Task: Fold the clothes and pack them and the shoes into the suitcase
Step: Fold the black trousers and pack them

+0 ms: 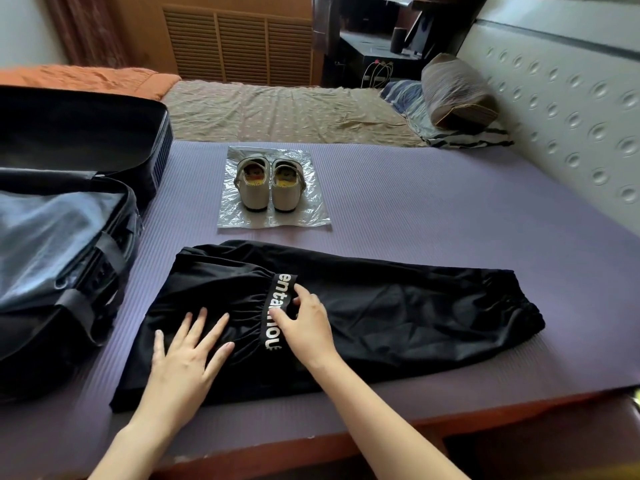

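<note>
Black trousers [398, 306] lie folded across the purple mat [433, 209], their lettered waistband folded onto the middle. My left hand [187, 355] lies flat with spread fingers on the left part of the cloth. My right hand [304, 323] rests on the waistband, fingers bent over the white lettering. A pair of cream shoes [270, 183] stands on a clear plastic sheet [311, 216] beyond the trousers. An open black suitcase [59, 244] lies at the left, its lid [83, 133] raised behind it.
A bed with a brown sheet [277, 109] and an orange blanket [83, 77] lies beyond the mat. A striped pillow [457, 91] leans at the padded white headboard [571, 109] on the right. The wooden front edge [346, 441] runs below my arms.
</note>
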